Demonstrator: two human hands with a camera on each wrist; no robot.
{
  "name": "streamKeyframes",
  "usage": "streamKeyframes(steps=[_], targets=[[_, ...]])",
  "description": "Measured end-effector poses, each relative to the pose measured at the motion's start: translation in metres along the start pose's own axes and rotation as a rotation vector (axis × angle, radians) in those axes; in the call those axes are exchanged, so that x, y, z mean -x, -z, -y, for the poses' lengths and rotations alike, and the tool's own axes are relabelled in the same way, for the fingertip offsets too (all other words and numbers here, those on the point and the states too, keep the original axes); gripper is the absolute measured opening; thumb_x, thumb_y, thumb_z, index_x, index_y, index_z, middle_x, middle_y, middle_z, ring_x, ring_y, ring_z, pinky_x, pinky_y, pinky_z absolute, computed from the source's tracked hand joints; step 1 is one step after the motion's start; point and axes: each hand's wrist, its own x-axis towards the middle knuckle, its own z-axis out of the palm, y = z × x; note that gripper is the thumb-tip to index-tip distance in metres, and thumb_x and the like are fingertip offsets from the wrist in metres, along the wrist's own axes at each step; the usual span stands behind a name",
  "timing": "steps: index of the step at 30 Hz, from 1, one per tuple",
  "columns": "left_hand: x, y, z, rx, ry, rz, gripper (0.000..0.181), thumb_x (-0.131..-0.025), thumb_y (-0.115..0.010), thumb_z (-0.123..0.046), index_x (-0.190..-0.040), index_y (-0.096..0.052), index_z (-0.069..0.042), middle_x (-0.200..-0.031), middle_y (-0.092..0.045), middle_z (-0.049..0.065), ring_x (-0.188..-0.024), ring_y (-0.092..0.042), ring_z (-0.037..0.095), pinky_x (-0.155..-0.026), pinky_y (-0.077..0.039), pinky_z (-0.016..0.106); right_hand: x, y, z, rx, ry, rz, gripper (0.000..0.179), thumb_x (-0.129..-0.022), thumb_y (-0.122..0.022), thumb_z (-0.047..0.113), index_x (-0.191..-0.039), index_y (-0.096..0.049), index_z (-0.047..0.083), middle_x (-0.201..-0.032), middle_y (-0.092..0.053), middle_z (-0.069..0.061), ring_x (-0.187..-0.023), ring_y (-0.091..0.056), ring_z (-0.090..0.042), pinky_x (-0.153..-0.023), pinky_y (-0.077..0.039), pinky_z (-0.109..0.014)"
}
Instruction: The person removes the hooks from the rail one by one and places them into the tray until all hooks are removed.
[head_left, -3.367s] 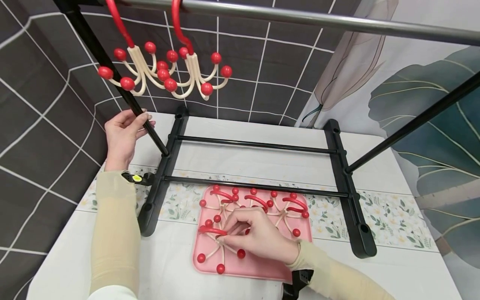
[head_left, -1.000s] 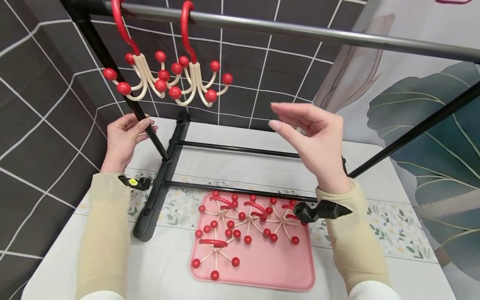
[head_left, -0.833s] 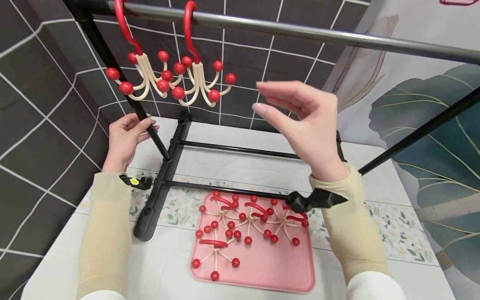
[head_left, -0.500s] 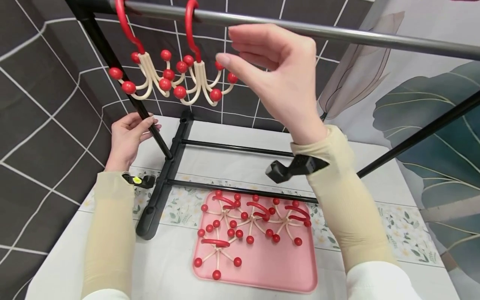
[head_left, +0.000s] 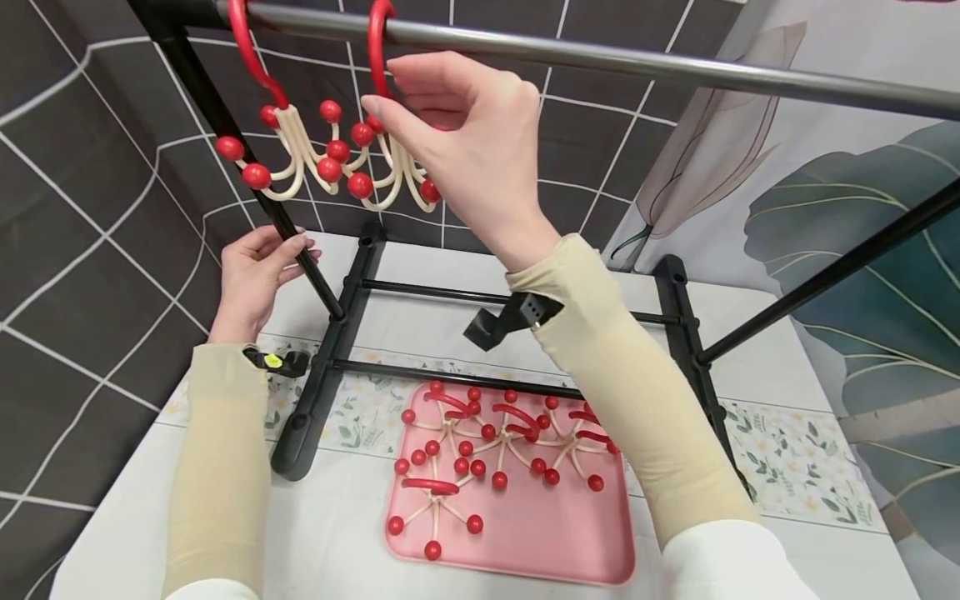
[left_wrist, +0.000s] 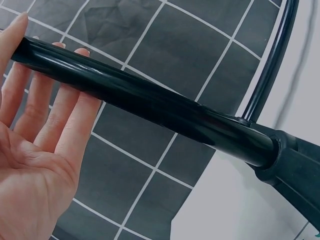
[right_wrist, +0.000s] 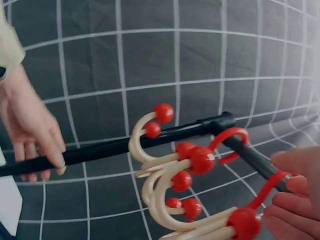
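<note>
My left hand (head_left: 251,279) grips the black side post (left_wrist: 150,102) of a rack, thumb on one side and fingers on the other. My right hand (head_left: 480,142) is raised just below the top rail, thumb and fingers apart on either side of the red hook stem of the second hook hanger (head_left: 401,162). That hanger has cream prongs tipped with red balls; the hand covers part of it. In the right wrist view the right hand's fingers (right_wrist: 285,215) are right at the red stem. Another hook hanger (head_left: 296,154) hangs to its left.
Several more hook hangers lie on a pink tray (head_left: 555,533) on the white table. Overhead runs the grey top rail (head_left: 637,62). Black lower bars (head_left: 450,371) and feet (head_left: 307,442) form the rack's base. A dark tiled backdrop (head_left: 577,133) stands behind.
My right hand has left the tray, risen and moved left to the second hanging hook hanger. The left hand stays on the post, and both hung hangers remain on the rail.
</note>
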Motion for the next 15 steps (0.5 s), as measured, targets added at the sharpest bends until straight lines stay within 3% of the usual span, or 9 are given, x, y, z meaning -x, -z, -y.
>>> streamKeyframes(steps=[4,10,15], targets=[[-0.0009,-0.0007,-0.0013,0.003,0.003,-0.001,0.024,-0.09,-0.077,0.0,-0.109,-0.069,0.013,-0.092,-0.073,0.012,-0.082,-0.075,0.021,-0.077,-0.061,0.029,-0.006,-0.0058,-0.003,0.024,0.027,-0.001,0.023,-0.086,-0.085,0.013,-0.105,-0.078,0.0,-0.096,-0.077,-0.005,-0.086,-0.071,-0.004,-0.081,-0.057,-0.019],[-0.0022,-0.002,-0.0002,0.003,0.002,0.0,0.018,-0.09,-0.077,0.0,-0.106,-0.072,0.008,-0.091,-0.073,0.012,-0.081,-0.075,0.021,-0.076,-0.061,0.029,-0.0084,-0.0054,-0.0077,0.159,0.149,0.004,0.017,-0.092,-0.079,0.017,-0.1,-0.078,0.002,-0.092,-0.076,-0.002,-0.08,-0.069,-0.001,-0.075,-0.055,-0.016],[-0.0024,-0.0029,0.0014,0.007,-0.006,0.005,0.02,-0.091,-0.076,0.001,-0.108,-0.071,0.01,-0.091,-0.073,0.012,-0.08,-0.075,0.021,-0.077,-0.061,0.029,-0.0051,-0.0027,-0.0104,0.107,0.164,-0.051,0.014,-0.091,-0.079,0.014,-0.096,-0.077,0.0,-0.087,-0.076,-0.003,-0.077,-0.069,-0.003,-0.073,-0.057,-0.018]])
